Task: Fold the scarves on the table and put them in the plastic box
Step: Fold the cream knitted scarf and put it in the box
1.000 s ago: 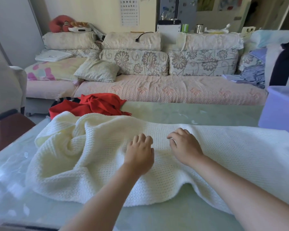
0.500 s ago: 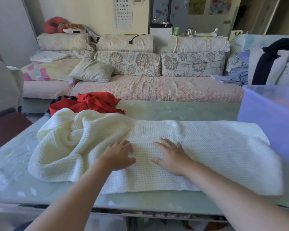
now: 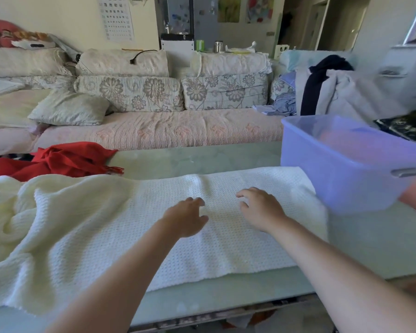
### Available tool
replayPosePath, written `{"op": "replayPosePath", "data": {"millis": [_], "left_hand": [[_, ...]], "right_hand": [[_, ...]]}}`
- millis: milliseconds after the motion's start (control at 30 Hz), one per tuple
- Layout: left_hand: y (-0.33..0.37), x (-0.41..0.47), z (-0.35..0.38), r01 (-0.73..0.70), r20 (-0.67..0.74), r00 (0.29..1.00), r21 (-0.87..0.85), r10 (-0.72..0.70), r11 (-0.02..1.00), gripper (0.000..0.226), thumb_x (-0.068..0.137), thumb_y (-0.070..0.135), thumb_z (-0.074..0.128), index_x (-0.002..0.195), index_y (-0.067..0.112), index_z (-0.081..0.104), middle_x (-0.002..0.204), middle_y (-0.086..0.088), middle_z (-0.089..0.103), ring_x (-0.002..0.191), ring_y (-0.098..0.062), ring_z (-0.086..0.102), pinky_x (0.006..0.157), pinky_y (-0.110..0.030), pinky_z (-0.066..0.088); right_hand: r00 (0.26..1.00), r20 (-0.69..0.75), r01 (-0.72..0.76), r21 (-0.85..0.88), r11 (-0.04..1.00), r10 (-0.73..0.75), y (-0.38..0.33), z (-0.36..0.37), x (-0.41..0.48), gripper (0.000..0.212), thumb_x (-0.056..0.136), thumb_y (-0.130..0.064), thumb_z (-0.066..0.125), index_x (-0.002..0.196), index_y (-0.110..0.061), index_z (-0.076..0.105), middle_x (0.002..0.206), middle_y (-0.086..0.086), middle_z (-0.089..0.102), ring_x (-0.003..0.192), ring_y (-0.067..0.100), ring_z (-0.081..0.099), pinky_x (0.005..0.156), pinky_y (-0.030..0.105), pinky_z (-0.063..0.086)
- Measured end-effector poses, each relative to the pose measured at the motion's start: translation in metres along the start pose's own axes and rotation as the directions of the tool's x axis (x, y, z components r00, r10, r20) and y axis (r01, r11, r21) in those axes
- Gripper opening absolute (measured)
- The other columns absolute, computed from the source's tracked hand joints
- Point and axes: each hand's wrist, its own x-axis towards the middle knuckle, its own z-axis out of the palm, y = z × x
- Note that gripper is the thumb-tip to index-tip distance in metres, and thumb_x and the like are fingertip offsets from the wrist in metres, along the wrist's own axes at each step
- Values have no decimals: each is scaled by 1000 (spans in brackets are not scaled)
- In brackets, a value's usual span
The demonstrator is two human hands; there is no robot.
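Note:
A cream knitted scarf (image 3: 120,227) lies spread across the glass table (image 3: 226,162), flat on its right half and bunched in folds at the left. My left hand (image 3: 185,218) and my right hand (image 3: 259,209) rest side by side on the flat part, fingers loosely spread, holding nothing. A crumpled red scarf (image 3: 65,159) sits at the table's far left behind the cream one. The translucent purple plastic box (image 3: 341,164) stands at the right, touching the cream scarf's right end.
A long sofa (image 3: 166,131) with floral cushions runs behind the table. Clothes (image 3: 327,90) are piled on its right end. The table's near edge (image 3: 226,308) is just below my forearms. Something pinkish intrudes at the right edge by the box.
The view has swung to the right, bringing the plastic box fully into sight. Both hands slid rightward along the cream scarf, smoothing it flat.

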Motion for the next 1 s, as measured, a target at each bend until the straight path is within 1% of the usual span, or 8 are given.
{"op": "replayPosePath", "data": {"millis": [167, 300, 433, 533, 667, 800, 900, 1000], "left_hand": [[100, 39, 17, -203, -80, 977, -37, 199, 978, 44, 98, 37, 47, 141, 27, 41, 139, 3, 51, 128, -19, 45, 102, -43, 43], [162, 65, 29, -304, -103, 950, -86, 295, 949, 42, 99, 23, 43, 141, 28, 42, 141, 4, 49, 129, -18, 44, 103, -43, 42], [204, 84, 43, -400, -9, 916, -63, 401, 914, 56, 95, 1, 40, 142, 31, 41, 144, 4, 43, 130, -20, 42, 102, -41, 43], [224, 95, 50, -438, 75, 895, -42, 440, 898, 73, 89, -10, 36, 147, 34, 34, 149, 5, 36, 132, -21, 40, 101, -42, 44], [232, 106, 51, -493, 9, 869, -26, 494, 869, 86, 82, -13, 39, 152, 36, 23, 151, 3, 28, 121, -26, 50, 80, -37, 45], [215, 118, 42, -502, -1, 865, 41, 502, 864, 56, 87, -1, 47, 132, 32, 55, 148, 5, 35, 117, -22, 52, 83, -41, 49], [190, 118, 31, -451, -58, 891, 8, 451, 892, 28, 90, 10, 47, 100, 21, 70, 109, 0, 60, 99, -24, 60, 82, -42, 50], [156, 110, 20, -422, -212, 888, -19, 408, 907, 25, 90, 11, 50, 102, 18, 71, 104, -3, 60, 96, -24, 60, 83, -40, 50]], "right_hand": [[965, -179, -175, 113, 978, 193, 74, -32, -14, 29, 95, -18, 49, 113, -28, 69, 126, -7, 62, 116, 17, 58, 97, 34, 47], [854, -299, -399, 153, 904, 427, 123, -52, -30, 28, 92, -17, 48, 109, -24, 69, 121, 2, 62, 113, 27, 59, 89, 36, 48], [787, -52, -613, 49, 789, 615, 155, -48, -44, 40, 88, -32, 50, 122, -14, 62, 125, 11, 60, 114, 33, 61, 92, 38, 51], [807, 90, -590, 170, 789, 584, 163, -40, -45, 41, 84, -30, 60, 122, -12, 63, 121, 9, 64, 108, 28, 63, 84, 31, 51], [872, 74, -481, 318, 817, 484, 158, -44, -40, 32, 80, -13, 60, 110, -20, 67, 101, 0, 68, 94, 23, 64, 70, 28, 49], [938, 46, -332, 409, 850, 345, 144, -50, -39, 23, 78, -7, 59, 79, -30, 64, 72, -12, 59, 71, 14, 58, 58, 21, 40], [935, 84, -336, 515, 789, 344, 130, -50, -36, 32, 74, -15, 72, 100, -30, 59, 95, -9, 58, 84, 10, 58, 67, 23, 44], [928, 192, -372, 447, 814, 319, 113, -49, -33, 65, 73, -28, 77, 131, -30, 47, 122, -6, 53, 111, 16, 56, 88, 30, 47]]}}
